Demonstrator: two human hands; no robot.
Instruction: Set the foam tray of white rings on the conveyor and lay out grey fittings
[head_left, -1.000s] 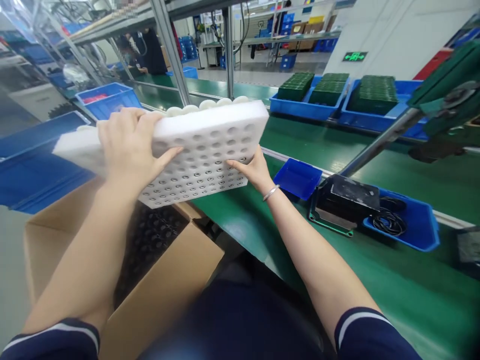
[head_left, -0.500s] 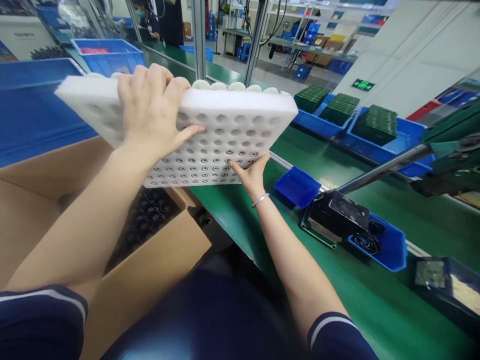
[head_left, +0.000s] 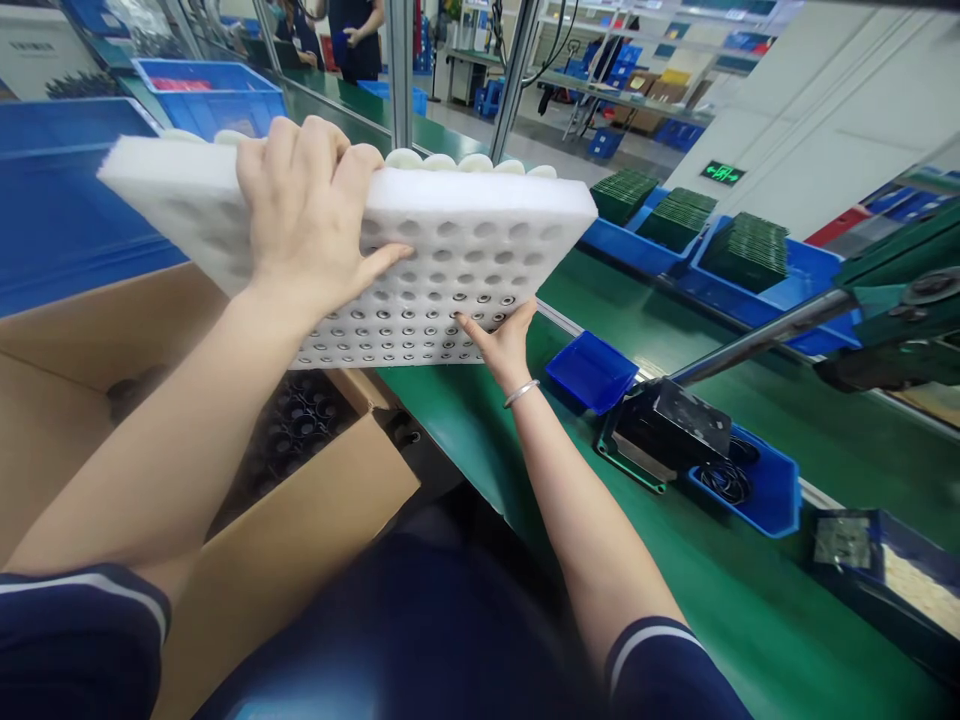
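A thick white foam tray (head_left: 480, 195) with rows of round holes is held up in both hands, tilted so that one holed face is toward me. Small ring-shaped ends show in its lower holes, and pale round tops stick out along the far side. My left hand (head_left: 304, 215) wraps over the upper edge, thumb on the holed face. Gripping the lower right edge, my right hand (head_left: 506, 345) has its thumb on the face and its other fingers hidden behind. Below the tray stands an open cardboard box (head_left: 322, 540) with several dark round parts (head_left: 300, 420) inside.
The green bench (head_left: 480, 450) carries a small blue tray (head_left: 592, 370), a black device (head_left: 679, 420) and a blue bin (head_left: 776, 490) with black cable. Blue bins with stacked green boards (head_left: 746, 250) stand behind. A metal post (head_left: 401, 80) rises beyond the foam. Another person (head_left: 356, 35) stands far back.
The view has shifted slightly, and the foam tray sits a little higher in the picture. Both hands keep their hold. In the background, a person's hand and arm have come into sight.
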